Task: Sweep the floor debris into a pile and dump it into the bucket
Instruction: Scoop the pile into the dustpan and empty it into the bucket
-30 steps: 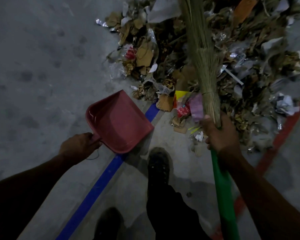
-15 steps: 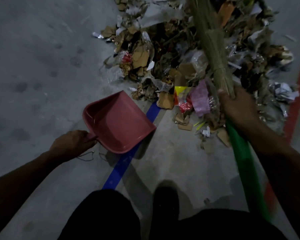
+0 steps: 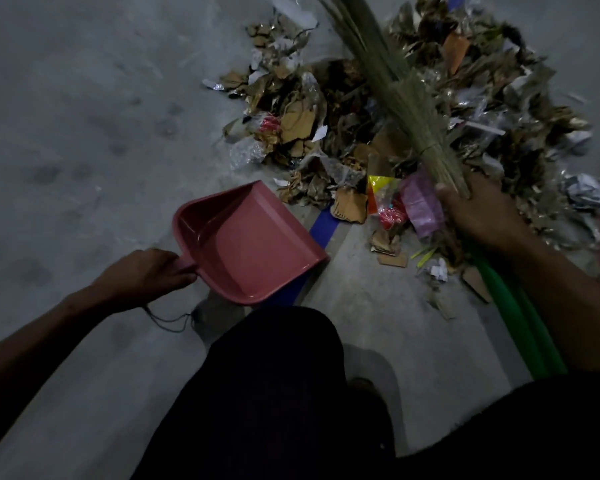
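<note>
left hand [image 3: 146, 277] wrapped round the handle of the empty pink dustpan [image 3: 246, 245], mouth tipped toward the debris pile [image 3: 413, 126] just far-right, ready to catch | right hand [image 3: 478, 220] clenched on the grass broom [image 3: 406, 95] lying over the pile, to drag it in | bucket not in view

The dustpan [image 3: 246, 242] is sitting low over the floor [image 3: 84, 133], left of the debris pile [image 3: 395, 126], its open mouth facing right toward the pile's near left edge. The left hand [image 3: 146, 275] is gripping its handle at the pan's left rear. A tape line [image 3: 324, 225] on the floor is running out from under the pan's mouth toward the pile. The broom [image 3: 406, 98] is lying across the pile, bristles reaching to the far edge, handle coming back to the right. The right hand [image 3: 478, 213] is clasping it at the pile's near right edge. The person's knee [image 3: 274, 393] is sitting just behind the pan.
</note>
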Demonstrator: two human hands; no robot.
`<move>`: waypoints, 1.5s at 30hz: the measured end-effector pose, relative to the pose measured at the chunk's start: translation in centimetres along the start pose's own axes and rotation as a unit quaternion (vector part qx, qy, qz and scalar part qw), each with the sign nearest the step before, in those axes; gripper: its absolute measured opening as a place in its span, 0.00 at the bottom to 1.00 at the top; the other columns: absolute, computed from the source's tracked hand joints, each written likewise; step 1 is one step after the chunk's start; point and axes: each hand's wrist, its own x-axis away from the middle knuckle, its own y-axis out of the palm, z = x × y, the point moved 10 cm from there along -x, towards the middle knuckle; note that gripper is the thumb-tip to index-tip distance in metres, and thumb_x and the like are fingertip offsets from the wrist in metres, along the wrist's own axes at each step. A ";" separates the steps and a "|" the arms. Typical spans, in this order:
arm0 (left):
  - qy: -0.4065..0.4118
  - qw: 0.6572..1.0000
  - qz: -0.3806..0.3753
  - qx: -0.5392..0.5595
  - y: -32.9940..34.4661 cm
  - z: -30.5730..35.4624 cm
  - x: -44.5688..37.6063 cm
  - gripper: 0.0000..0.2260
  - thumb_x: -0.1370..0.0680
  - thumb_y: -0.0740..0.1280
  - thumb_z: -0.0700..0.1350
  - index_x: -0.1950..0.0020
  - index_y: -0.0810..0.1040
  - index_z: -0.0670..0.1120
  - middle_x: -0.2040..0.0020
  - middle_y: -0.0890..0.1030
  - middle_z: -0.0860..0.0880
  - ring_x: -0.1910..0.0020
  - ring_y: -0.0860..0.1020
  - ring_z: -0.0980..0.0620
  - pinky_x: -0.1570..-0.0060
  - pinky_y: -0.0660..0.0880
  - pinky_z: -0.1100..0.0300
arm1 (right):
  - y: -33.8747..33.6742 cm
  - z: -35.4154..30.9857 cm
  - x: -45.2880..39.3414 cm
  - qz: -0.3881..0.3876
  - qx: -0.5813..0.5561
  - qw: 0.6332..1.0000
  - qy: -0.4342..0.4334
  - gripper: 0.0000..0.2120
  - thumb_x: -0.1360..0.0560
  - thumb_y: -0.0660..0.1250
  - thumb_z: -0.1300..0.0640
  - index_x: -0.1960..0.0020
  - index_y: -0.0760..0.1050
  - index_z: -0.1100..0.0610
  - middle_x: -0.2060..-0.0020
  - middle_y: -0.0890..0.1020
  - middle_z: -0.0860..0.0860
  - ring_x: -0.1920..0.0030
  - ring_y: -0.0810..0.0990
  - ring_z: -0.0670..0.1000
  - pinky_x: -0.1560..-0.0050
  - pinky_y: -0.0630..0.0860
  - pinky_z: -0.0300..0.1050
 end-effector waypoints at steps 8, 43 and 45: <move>-0.007 0.999 -0.040 0.022 -1.7 3.6 1.0 0.18 0.22 0.65 0.56 0.64 0.73 0.44 0.72 0.74 0.50 0.76 0.73 0.56 0.74 0.66 0.62 | 0.3 -1.2 0.5 -0.015 0.045 0.999 -0.007 0.17 0.19 0.60 0.45 0.36 0.73 0.54 0.52 0.75 0.53 0.55 0.73 0.53 0.56 0.66 0.45; 0.144 0.988 0.034 -0.047 -2.5 27.6 -11.8 0.14 0.21 0.62 0.54 0.44 0.77 0.45 0.48 0.80 0.43 0.50 0.78 0.44 0.57 0.71 0.58 | -6.4 11.6 -5.9 -0.079 0.287 0.950 0.094 0.17 0.21 0.63 0.47 0.40 0.73 0.60 0.46 0.79 0.63 0.47 0.79 0.60 0.49 0.74 0.49; 0.131 0.991 0.026 -0.030 -2.1 27.5 -12.2 0.14 0.20 0.60 0.53 0.43 0.76 0.44 0.45 0.79 0.43 0.48 0.78 0.44 0.56 0.70 0.58 | -5.3 11.0 -5.4 -0.084 0.291 0.950 0.078 0.18 0.21 0.62 0.46 0.39 0.71 0.59 0.46 0.79 0.62 0.47 0.78 0.61 0.50 0.75 0.50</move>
